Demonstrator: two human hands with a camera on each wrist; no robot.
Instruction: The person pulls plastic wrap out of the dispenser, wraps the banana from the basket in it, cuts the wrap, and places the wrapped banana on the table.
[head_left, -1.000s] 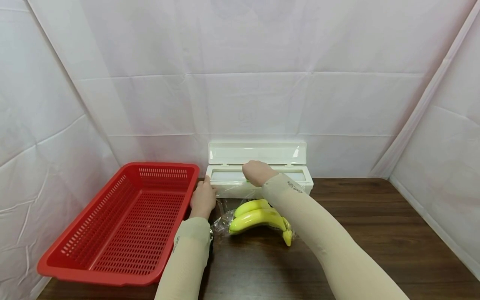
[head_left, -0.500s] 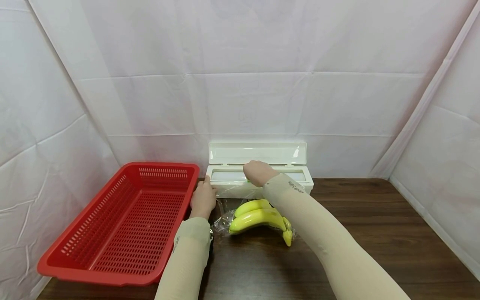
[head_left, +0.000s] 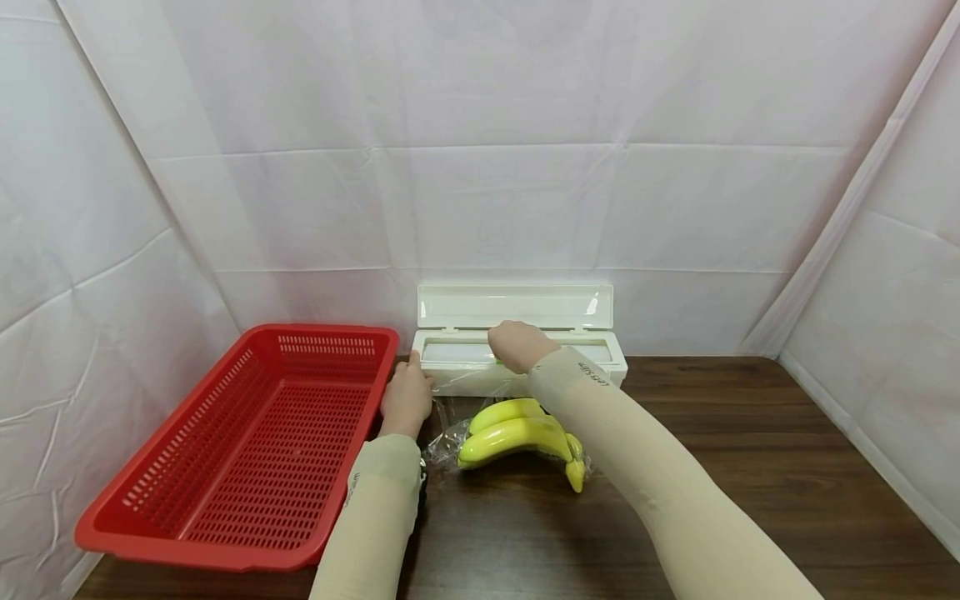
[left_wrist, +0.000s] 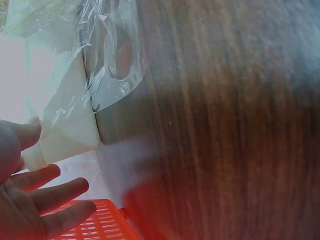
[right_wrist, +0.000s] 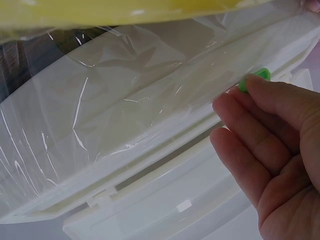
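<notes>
A white cling film dispenser with its lid raised stands at the back of the table. My left hand holds its left end; in the left wrist view the thumb and forefinger lie either side of the box's corner, other fingers spread. My right hand is over the dispenser's top, and its thumb and a finger pinch a small green slide cutter, partly hidden. Clear cling film stretches from the dispenser towards me, to a bunch of yellow bananas. Crumpled film lies at the bananas' left.
A red plastic basket stands on the left, its rim close beside my left hand and forearm. White sheeting hangs right behind the dispenser and along both sides. Dark wooden table surface extends to the right.
My right hand has shifted very slightly to the right along the dispenser with the green slide cutter. The left hand, bananas and basket stay where they were.
</notes>
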